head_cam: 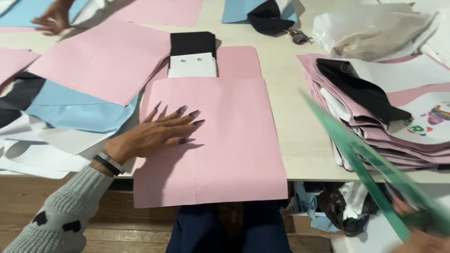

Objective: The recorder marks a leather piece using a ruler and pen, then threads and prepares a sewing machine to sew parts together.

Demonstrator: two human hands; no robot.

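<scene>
My left hand (157, 133) lies flat, fingers spread, on a large pink paper sheet (225, 150) that hangs over the table's front edge. Under the sheet's top edge a white folded piece with two small metal snaps (192, 64) and a black piece (192, 43) stick out. My right hand (417, 234), at the bottom right and mostly cut off, grips a long translucent green ruler (365, 159) that slants up toward the table, blurred.
A stack of pink, black and white printed pieces (389, 112) lies at the right, a plastic bag (370, 28) behind it. Pink and light blue sheets (93, 84) cover the left. Another person's hand (49, 21) rests at the top left. Scraps lie below the table (337, 206).
</scene>
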